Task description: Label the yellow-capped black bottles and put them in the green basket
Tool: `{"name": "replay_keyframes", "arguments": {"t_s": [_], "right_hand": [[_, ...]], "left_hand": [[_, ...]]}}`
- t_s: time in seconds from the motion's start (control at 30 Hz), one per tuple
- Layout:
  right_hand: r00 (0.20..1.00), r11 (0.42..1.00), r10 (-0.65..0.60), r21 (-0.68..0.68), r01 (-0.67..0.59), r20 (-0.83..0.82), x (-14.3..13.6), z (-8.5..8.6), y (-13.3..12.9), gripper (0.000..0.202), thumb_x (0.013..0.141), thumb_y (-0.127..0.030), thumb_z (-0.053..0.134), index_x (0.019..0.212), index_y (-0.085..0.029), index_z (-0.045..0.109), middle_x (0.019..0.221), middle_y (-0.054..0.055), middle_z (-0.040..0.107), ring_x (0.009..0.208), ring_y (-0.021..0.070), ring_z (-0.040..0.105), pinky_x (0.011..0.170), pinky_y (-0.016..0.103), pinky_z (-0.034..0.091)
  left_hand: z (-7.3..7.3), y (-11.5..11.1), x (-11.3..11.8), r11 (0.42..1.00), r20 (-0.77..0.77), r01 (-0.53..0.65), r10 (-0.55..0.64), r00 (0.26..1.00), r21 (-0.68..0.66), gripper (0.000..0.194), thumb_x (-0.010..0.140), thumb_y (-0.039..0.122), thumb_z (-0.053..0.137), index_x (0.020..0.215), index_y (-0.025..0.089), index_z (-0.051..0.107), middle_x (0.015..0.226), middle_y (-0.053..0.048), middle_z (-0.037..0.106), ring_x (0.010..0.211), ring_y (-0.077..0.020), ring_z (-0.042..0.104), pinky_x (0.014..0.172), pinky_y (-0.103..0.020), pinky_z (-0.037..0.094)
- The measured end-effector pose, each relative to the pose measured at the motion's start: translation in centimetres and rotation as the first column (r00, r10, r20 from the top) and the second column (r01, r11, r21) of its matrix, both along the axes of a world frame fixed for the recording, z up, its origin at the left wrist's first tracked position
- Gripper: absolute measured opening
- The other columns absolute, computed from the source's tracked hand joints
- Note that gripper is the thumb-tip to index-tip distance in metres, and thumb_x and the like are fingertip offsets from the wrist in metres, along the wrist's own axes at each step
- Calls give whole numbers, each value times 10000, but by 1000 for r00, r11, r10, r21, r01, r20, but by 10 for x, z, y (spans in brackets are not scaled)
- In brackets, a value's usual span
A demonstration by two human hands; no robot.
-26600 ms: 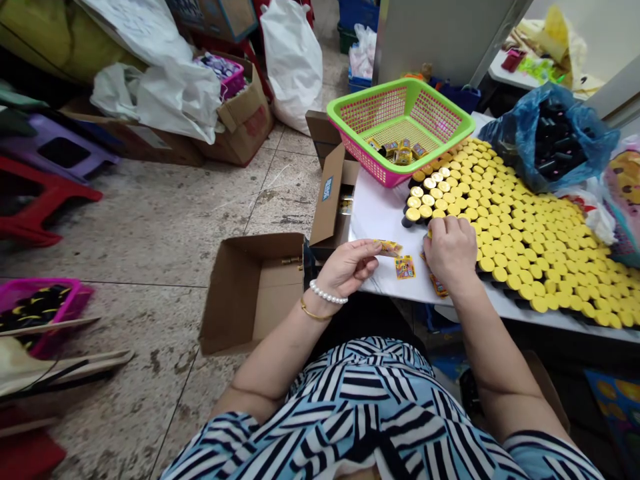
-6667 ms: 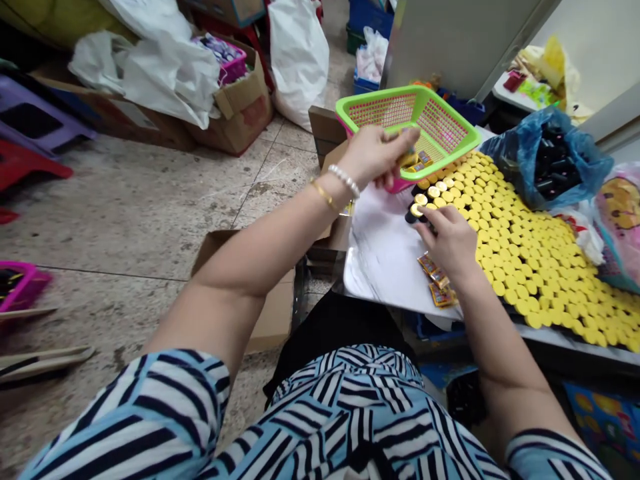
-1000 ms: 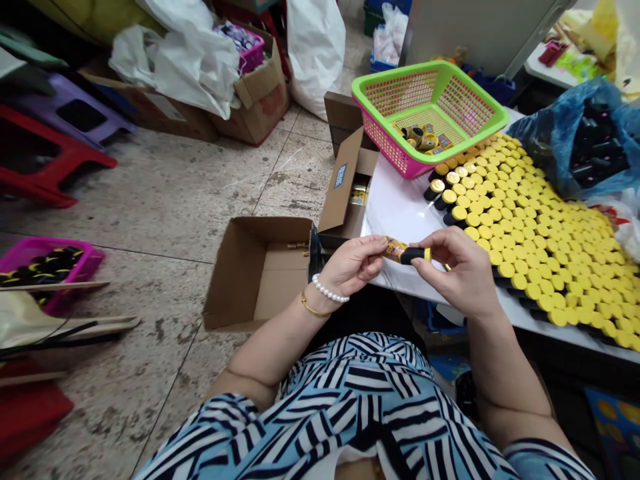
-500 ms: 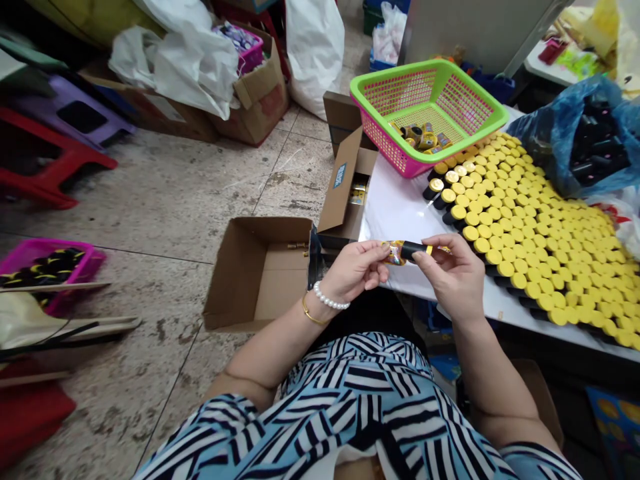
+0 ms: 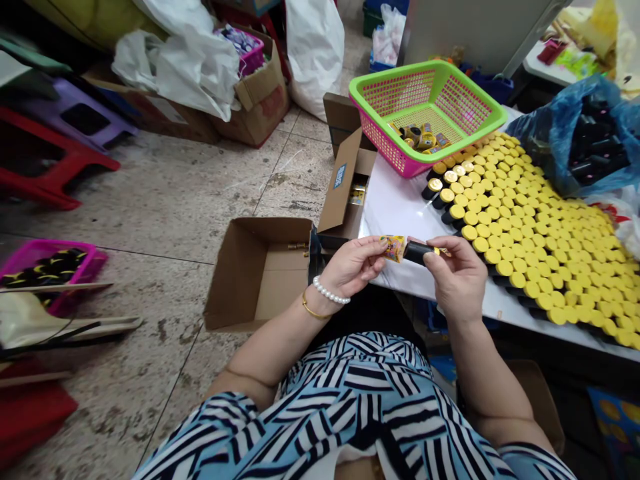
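My left hand (image 5: 357,263), with a pearl bracelet at the wrist, pinches a small yellow sleeve (image 5: 395,248) printed in several colours. Facing it, my right hand (image 5: 457,273) grips a short black tube (image 5: 415,253) by its yellow-capped end. The tube's bare end points at the sleeve, close beside it; a narrow gap seems to part them. Both are held above the near edge of the white table (image 5: 395,200). Many yellow-capped black tubes (image 5: 545,247) stand upright in tight rows to the right of my hands.
A green and pink basket (image 5: 370,130) at the table's back holds several yellow printed pieces. Behind the rows lies a blue bag (image 5: 545,123) of black tubes. Open cardboard boxes (image 5: 233,280) stand left of the table. Farther left are a pink basket (image 5: 93,273) and a red stool (image 5: 65,167).
The black tube, earlier with its end inside or against the printed sleeve, has come away to the right. The sleeve now shows flatter and more fully in my left hand.
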State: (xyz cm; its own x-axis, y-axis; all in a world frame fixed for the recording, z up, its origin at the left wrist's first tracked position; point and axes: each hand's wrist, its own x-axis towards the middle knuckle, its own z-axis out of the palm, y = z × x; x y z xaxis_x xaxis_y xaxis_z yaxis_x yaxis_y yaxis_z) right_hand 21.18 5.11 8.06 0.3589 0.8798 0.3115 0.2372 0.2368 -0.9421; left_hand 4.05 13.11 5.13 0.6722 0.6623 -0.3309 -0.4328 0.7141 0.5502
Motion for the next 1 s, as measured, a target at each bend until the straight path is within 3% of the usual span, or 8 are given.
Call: {"name": "replay_keyframes", "arguments": {"t_s": [0.2,0.37,0.5,0.57,0.67,0.77,0.87,1.0], "right_hand": [[978,993,-33,-106,56,206,-2,4,-2,166,843,-307,777,968,-239,692,914,18,656,748,153,636,643,290,563],[874,999,-47,4,51,484,-6,15,-5,169,843,-258,774,999,-249,710,945,32,632,809,174,621,668,320,569],[851,988,-148,120,100,504,-4,6,-4,235,837,-276,806,1055,-242,727,996,52,629,849,183,629,660,320,587],[889,988,-140,125,95,435,-1,0,-6,268,832,-279,822,1083,-245,735,1019,55,629,895,190,640,645,305,588],[938,988,-93,144,47,333,3,-7,-11,326,806,-263,853,1113,-271,746,1048,58,636,984,217,652,665,314,603],[940,983,-39,184,-25,338,5,-9,-13,379,778,-274,883,1133,-305,756,1041,47,655,981,226,668,779,381,619],[900,978,-17,194,-76,436,8,-11,-10,421,766,-287,897,1163,-336,764,1019,27,675,925,207,673,866,406,594],[884,987,98,69,-145,458,16,-12,-9,429,839,-279,835,1248,-368,738,1018,18,663,828,162,643,776,352,570]], "left_hand": [[-1,1,-1,1000,7,26,-26,1000,11,228,788,245,826,881,67,720,824,-49,709,434,5,452,318,-114,216],[0,1,-1,1000,13,13,-13,1000,20,270,761,274,854,902,68,752,788,-50,700,445,0,426,333,-123,205],[-1,-13,-4,985,-110,-76,93,990,155,341,770,342,866,961,72,787,664,-23,621,486,-31,449,371,-131,239],[-2,-19,-8,942,-168,-164,220,961,293,351,774,348,868,1008,95,796,782,-55,665,568,-48,511,428,-134,329],[-2,-18,-16,820,-148,-237,360,921,521,529,708,254,918,1207,200,750,1235,-116,667,862,-117,641,612,-166,510],[-2,-7,-18,773,-93,-92,192,977,628,698,663,181,937,1312,242,686,1402,-125,604,1127,-207,648,837,-258,584],[-5,1,-12,774,-90,65,-10,996,629,492,717,202,909,1171,150,728,1140,-116,726,1012,-190,697,881,-284,572],[-9,0,-1,821,-133,108,-39,990,561,450,698,240,921,1076,112,714,952,-65,734,812,-136,681,736,-242,560]]}}
